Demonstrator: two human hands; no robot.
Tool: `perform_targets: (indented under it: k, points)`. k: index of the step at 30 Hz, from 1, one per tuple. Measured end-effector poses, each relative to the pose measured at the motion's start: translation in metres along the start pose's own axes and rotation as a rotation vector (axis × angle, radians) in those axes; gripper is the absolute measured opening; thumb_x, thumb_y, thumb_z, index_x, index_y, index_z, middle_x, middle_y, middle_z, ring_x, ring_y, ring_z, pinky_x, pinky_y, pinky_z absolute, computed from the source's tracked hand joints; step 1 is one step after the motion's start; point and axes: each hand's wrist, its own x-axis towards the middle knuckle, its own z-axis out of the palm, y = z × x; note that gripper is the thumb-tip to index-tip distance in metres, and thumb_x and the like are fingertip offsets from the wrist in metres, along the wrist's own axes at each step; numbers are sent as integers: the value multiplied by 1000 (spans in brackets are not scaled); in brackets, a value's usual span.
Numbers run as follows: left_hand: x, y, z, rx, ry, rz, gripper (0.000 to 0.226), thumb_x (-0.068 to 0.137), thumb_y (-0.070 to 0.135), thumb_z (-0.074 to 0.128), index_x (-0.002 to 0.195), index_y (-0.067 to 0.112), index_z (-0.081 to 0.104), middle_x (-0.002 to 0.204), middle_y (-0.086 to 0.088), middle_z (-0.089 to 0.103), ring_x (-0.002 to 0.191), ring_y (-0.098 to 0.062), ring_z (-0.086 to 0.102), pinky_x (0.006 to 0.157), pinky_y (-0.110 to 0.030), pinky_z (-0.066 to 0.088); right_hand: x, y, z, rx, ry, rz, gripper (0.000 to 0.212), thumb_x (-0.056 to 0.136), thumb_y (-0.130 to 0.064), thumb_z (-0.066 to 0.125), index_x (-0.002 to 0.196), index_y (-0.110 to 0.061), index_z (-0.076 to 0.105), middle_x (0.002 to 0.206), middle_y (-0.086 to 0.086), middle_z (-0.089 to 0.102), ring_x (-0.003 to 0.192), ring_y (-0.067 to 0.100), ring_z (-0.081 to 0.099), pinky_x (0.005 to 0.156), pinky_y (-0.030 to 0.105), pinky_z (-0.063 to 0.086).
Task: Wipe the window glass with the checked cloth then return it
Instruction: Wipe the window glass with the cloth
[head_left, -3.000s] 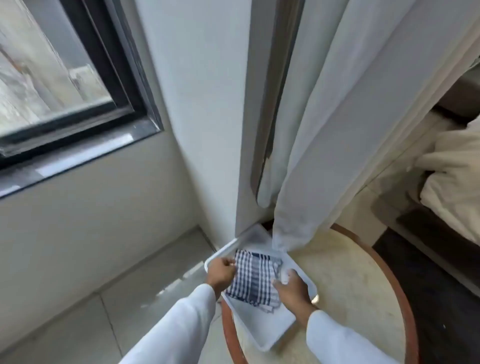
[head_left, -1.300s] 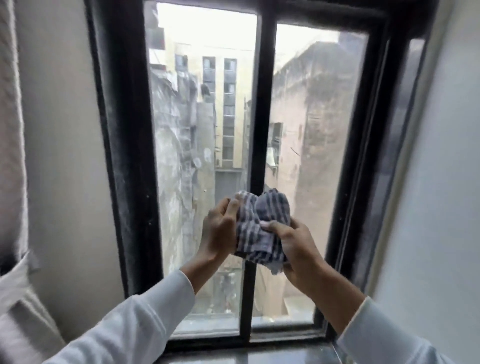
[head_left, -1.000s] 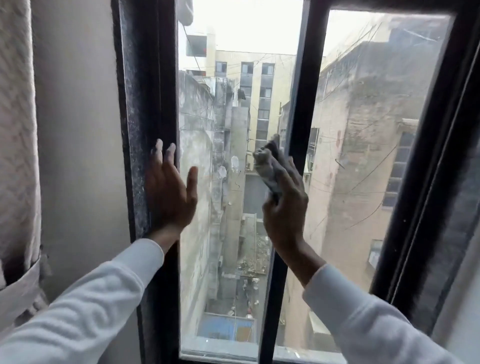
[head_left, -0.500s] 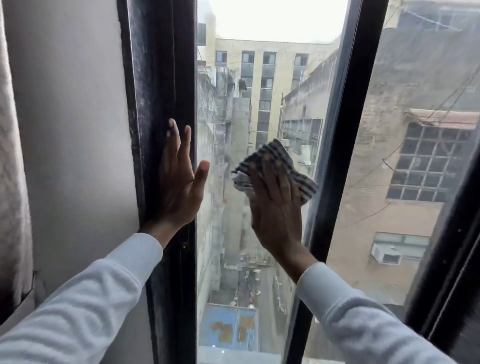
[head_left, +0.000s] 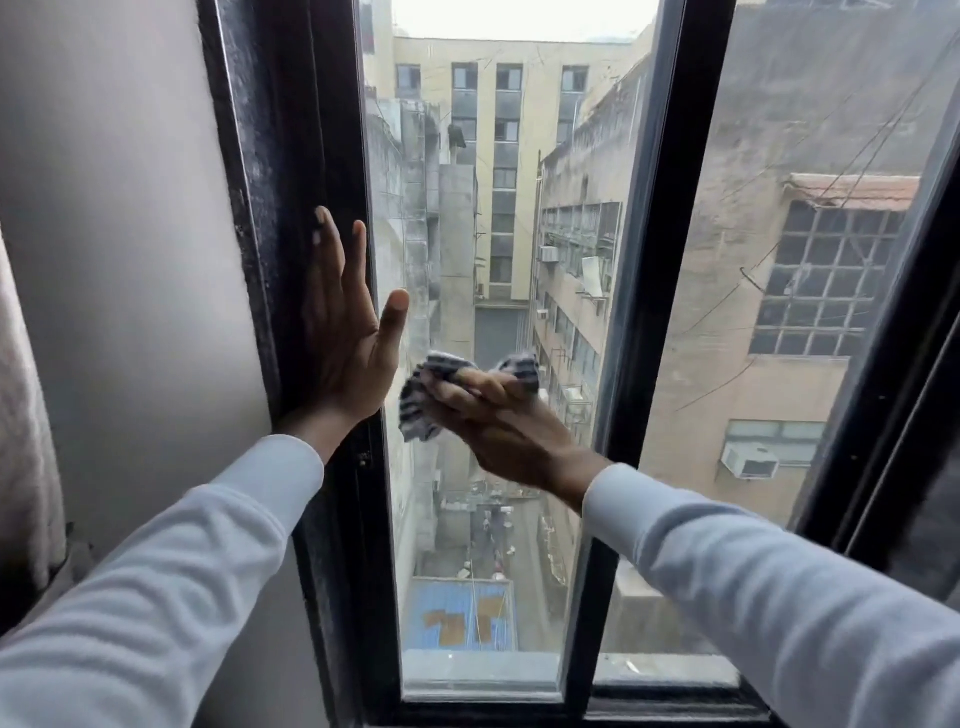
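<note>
The checked cloth (head_left: 418, 402), dark and white, is bunched up and pressed against the left pane of window glass (head_left: 483, 182) at mid height. My right hand (head_left: 498, 421) grips it, fingers curled over the top. My left hand (head_left: 348, 332) lies flat with its fingers spread on the black left window frame (head_left: 291, 171), thumb reaching over the glass edge, just left of the cloth. A black centre bar (head_left: 644, 249) divides this pane from the right pane (head_left: 810, 130).
A pale wall (head_left: 114, 249) stands left of the frame, with a curtain edge (head_left: 21, 415) at the far left. The black bottom rail (head_left: 519, 709) runs below the panes. Buildings and an alley show through the glass.
My right hand has slid the cloth down and to the left on the left pane, and the cloth is more bunched. My left hand has stayed on the frame.
</note>
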Motion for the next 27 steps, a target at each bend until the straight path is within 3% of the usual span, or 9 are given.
perform_targets:
  k: [2,5,6,8,11,16,19,22,27]
  points:
    - [-1,0,0,-7,-9,-6,90,105,68,18,173,9,11,181,-21,-5,171,-32,-1,138,-45,2,40,41,-12,2,85,134,56,105,-7,54,158,-24,54,160,1,52,134,27,46,100,48,49]
    - [-1,0,0,6,-9,-11,92,105,69,16,173,8,10,181,-20,-5,171,-31,-1,138,-42,0,27,44,-26,72,253,653,53,108,-9,58,157,-27,56,160,6,53,123,30,52,97,42,45]
    - [0,0,1,18,-10,-11,91,105,69,16,173,7,10,181,-20,-5,171,-32,0,138,-43,1,6,23,-20,71,240,669,57,105,-6,59,159,-26,54,162,6,48,121,31,52,93,44,45]
    - [-1,0,2,60,-9,-17,91,106,68,16,173,7,11,182,-20,-3,170,-33,0,137,-49,3,-20,-16,-6,47,88,376,64,97,-4,60,158,-23,55,163,0,38,121,29,49,89,45,44]
    - [-1,-1,3,91,-7,-6,92,105,69,16,173,7,11,182,-19,-2,171,-33,0,137,-50,4,29,27,-14,-37,91,102,60,97,-11,64,155,-24,58,155,-6,44,119,23,47,89,43,42]
    - [1,-2,2,67,-15,-1,91,107,66,17,172,3,8,181,-22,-4,171,-34,-2,138,-44,-1,31,41,-26,80,235,672,54,108,-16,55,161,-29,49,164,3,45,119,32,52,91,46,46]
    - [1,-4,1,71,-24,1,89,108,64,19,172,3,9,181,-23,-4,170,-35,-2,138,-45,-1,-15,-18,0,62,34,334,73,92,-5,70,159,-27,52,161,-3,38,119,27,46,90,44,41]
    - [1,-4,1,56,-21,-3,88,108,64,18,172,4,7,182,-21,-4,171,-34,-3,138,-49,1,34,24,-12,3,41,64,66,92,-4,64,154,-25,59,151,-5,54,113,22,43,85,41,34]
    - [1,-2,-2,16,-22,-11,90,107,66,20,172,4,6,182,-20,-4,171,-32,-2,138,-43,-1,33,50,-28,64,195,596,61,104,-6,60,158,-33,53,160,1,51,108,27,55,86,41,43]
